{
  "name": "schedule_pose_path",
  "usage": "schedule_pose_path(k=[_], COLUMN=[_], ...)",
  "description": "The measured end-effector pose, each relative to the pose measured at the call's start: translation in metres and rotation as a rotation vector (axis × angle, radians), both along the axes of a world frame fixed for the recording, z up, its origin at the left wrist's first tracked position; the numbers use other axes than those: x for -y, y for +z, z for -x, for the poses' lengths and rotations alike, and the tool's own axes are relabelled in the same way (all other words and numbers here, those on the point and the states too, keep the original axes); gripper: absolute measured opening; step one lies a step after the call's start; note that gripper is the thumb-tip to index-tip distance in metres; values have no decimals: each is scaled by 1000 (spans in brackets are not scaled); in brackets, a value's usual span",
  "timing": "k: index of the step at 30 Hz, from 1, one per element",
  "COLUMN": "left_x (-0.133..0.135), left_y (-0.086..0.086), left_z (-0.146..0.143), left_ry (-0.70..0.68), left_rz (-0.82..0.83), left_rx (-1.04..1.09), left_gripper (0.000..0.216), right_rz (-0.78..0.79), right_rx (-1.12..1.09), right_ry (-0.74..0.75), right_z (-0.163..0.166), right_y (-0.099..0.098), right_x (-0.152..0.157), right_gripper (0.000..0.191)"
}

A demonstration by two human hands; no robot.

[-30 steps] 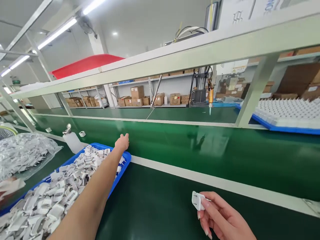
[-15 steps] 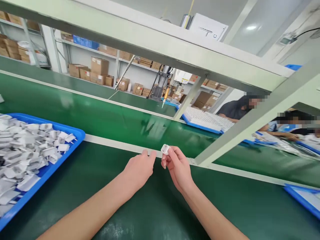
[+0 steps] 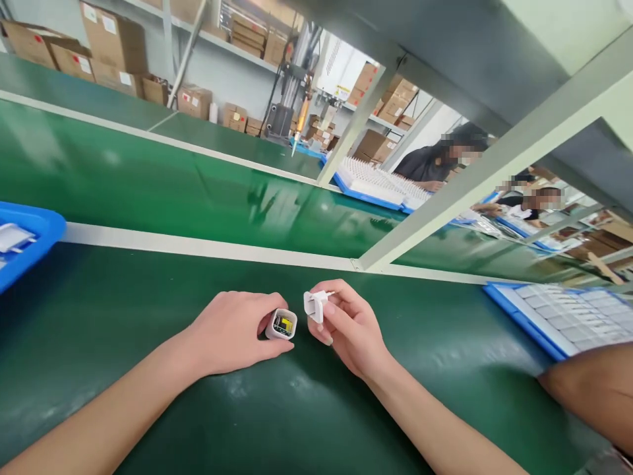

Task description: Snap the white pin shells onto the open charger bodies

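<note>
Open charger shell, circuit board visible inside, pinched in the left hand, fingers closed round it just above the green counter. White plug cap gripped in the right hand, just beside the shell, not touching. Both parts picked; joining not yet done. Blue tray far left.

Head view (single) looks down, close.

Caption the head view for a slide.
Left hand holds an open white charger housing, right hand a white plug cap, above a green work surface.
</note>
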State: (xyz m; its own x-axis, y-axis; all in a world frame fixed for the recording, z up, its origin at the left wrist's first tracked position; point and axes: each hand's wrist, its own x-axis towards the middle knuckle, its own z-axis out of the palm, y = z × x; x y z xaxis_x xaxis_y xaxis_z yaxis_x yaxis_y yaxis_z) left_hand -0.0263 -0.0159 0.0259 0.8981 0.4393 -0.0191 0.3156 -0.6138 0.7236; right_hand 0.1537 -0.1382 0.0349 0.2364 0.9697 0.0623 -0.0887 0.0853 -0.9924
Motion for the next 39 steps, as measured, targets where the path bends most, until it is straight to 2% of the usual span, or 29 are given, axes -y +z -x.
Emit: schedule_pose_path(k=[4,7,13,20,26,29,33,39], left_x=[0,0,-2,-3,-1,1,3,3], left_y=[-1,-1,3,4,2,0,-4,-6], left_z=[1,0,-3,-3,-4,-5,-6,-7], left_ry=[11,10,19,28,38,43,44,45], left_rz=[40,48,113,139,128,85,60,65], left_rx=[-66,-109,-138,-143,-96,-77,-50,-14], left_gripper=[16,16,16,17,16,18,27,27], right_rz=[38,41,19,26,-48,-80,-191,-55], right_rx=[-207,-280,-263,-151,95,411,774,838], right_ry=[78,102,109,75,-2,-62,3,93], right_z=[6,5,2,5,3,3,3,4], right_y=[5,1,1,2,1,5,9,6], right_x=[3,4,5,4,10,12,11,8], right_gripper=[24,20,14,24,19,13,10,8])
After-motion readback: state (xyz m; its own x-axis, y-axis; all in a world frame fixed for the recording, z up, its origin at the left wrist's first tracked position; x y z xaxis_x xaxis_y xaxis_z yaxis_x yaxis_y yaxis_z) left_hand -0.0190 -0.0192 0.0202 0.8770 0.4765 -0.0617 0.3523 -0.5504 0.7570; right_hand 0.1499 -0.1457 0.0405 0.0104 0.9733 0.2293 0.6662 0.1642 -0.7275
